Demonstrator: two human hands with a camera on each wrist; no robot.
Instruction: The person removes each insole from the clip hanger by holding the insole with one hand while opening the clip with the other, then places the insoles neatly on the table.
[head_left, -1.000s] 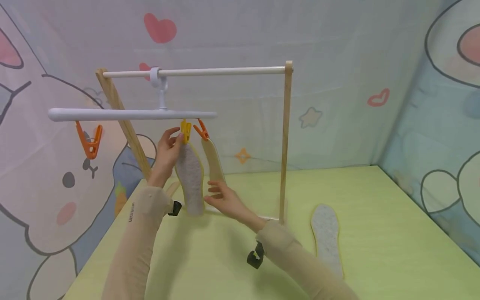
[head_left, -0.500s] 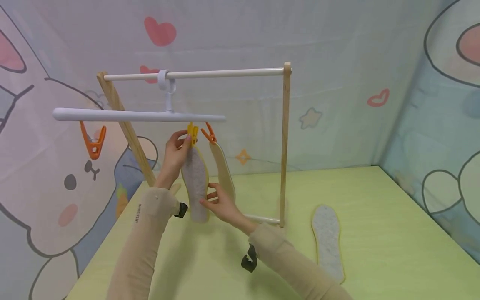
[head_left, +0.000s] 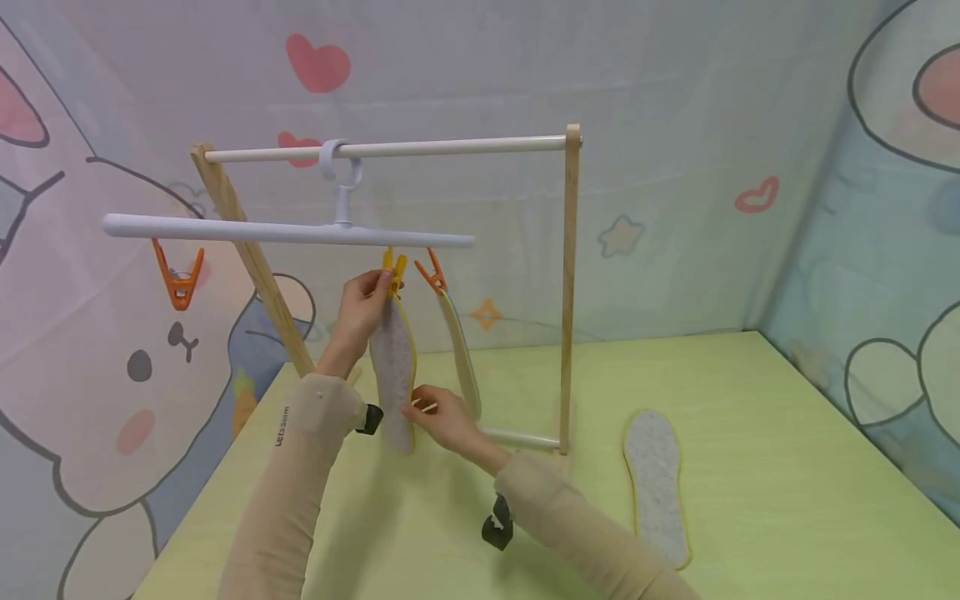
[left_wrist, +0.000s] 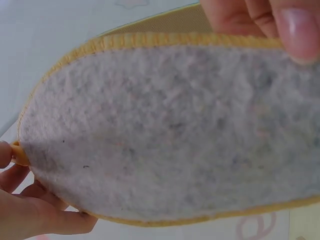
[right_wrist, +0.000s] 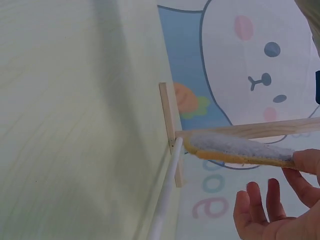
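Observation:
A grey felt insole [head_left: 393,367] with a yellow stitched edge hangs from a yellow clip [head_left: 395,273] under a white hanger [head_left: 277,231]. My left hand [head_left: 360,310] pinches that clip at the insole's top; in the left wrist view, its fingertips [left_wrist: 65,220] lie at the insole's end. Lower down, my right hand [head_left: 448,419] holds the insole's edge between thumb and index finger, and its other fingers [right_wrist: 252,202] are spread in the right wrist view. Just behind, a second insole [head_left: 460,354], tan side showing, hangs from an orange clip [head_left: 433,273].
Another orange clip [head_left: 180,285] hangs at the hanger's left end with nothing in it. The hanger hooks over a white rod [head_left: 465,148] between wooden posts [head_left: 570,292]. A third insole [head_left: 656,483] lies on the green table [head_left: 780,450] to the right.
The right hand has come to the insole's edge and now pinches it. The insole has shifted right and turned more edge-on, while the hanger's right end has swung right. The left hand moved along with the clip.

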